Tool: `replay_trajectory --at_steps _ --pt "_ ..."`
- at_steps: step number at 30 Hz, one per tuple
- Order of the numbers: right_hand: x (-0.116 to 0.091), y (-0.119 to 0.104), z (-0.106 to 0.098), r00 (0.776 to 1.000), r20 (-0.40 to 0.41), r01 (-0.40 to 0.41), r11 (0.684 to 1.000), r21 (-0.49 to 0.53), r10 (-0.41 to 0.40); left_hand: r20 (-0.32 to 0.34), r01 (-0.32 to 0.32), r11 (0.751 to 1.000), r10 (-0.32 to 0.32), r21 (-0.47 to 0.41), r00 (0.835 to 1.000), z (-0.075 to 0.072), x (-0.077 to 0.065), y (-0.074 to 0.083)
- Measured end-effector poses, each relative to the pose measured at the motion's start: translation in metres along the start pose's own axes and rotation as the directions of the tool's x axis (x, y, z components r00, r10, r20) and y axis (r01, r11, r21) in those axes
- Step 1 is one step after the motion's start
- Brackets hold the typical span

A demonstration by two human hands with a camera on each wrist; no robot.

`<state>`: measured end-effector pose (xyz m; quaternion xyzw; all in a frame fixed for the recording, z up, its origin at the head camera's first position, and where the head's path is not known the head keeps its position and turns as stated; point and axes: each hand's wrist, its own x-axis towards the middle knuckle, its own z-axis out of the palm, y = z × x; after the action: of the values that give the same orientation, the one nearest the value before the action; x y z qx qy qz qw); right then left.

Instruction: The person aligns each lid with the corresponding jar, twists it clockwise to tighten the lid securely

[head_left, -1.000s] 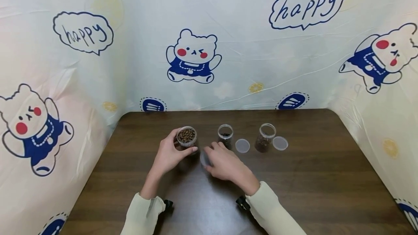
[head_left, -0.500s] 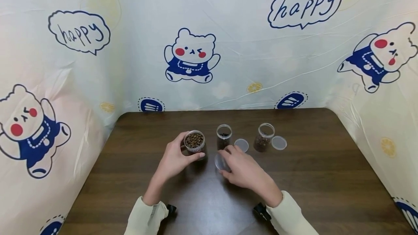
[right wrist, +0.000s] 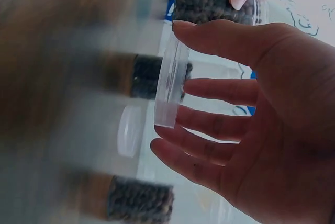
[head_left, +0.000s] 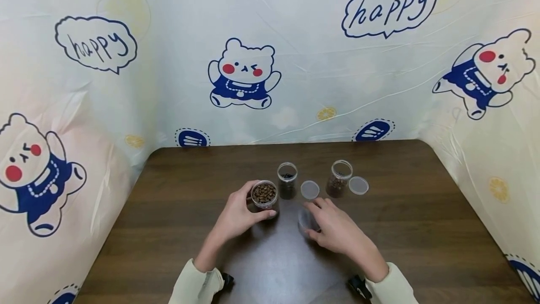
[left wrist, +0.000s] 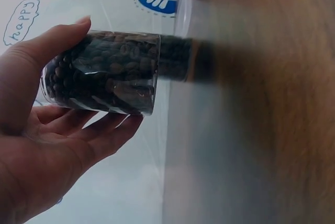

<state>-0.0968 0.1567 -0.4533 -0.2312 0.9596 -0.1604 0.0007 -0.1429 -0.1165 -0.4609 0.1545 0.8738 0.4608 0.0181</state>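
My left hand (head_left: 237,215) grips an uncapped clear jar (head_left: 264,194) full of brown coffee beans, fingers and thumb around its side. In the left wrist view this jar (left wrist: 107,72) appears held just off the table. A clear round lid (head_left: 306,222) is held by its rim between the thumb and fingers of my right hand (head_left: 339,229). That lid (right wrist: 170,85) stands on edge in the right wrist view, where the table is sideways. Right of the left hand's jar and farther back stands a second uncapped jar (head_left: 288,186) with dark contents.
A third uncapped jar (head_left: 336,186) of dark brown beans stands at the back right. One loose lid (head_left: 310,190) lies between the two standing jars, another lid (head_left: 358,185) right of the third. The dark wooden table (head_left: 422,238) meets a printed curtain (head_left: 303,69) behind.
Both hands have moved right and slightly nearer the front edge, the left carrying the bean jar and the right carrying the lid. The two standing jars and loose lids have stayed put.
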Motion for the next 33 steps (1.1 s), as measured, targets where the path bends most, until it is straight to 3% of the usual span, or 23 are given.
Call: replay_trajectory --at_steps 18,33 --pt "-0.010 0.017 0.012 0.995 0.038 -0.090 0.995 0.051 0.089 0.119 -0.043 0.999 0.045 -0.015 0.992 0.041 -0.007 0.008" --pt "-0.008 0.024 0.020 0.994 0.053 -0.099 0.992 0.077 0.095 0.139 -0.075 0.997 0.073 0.008 0.988 0.052 -0.009 0.010"
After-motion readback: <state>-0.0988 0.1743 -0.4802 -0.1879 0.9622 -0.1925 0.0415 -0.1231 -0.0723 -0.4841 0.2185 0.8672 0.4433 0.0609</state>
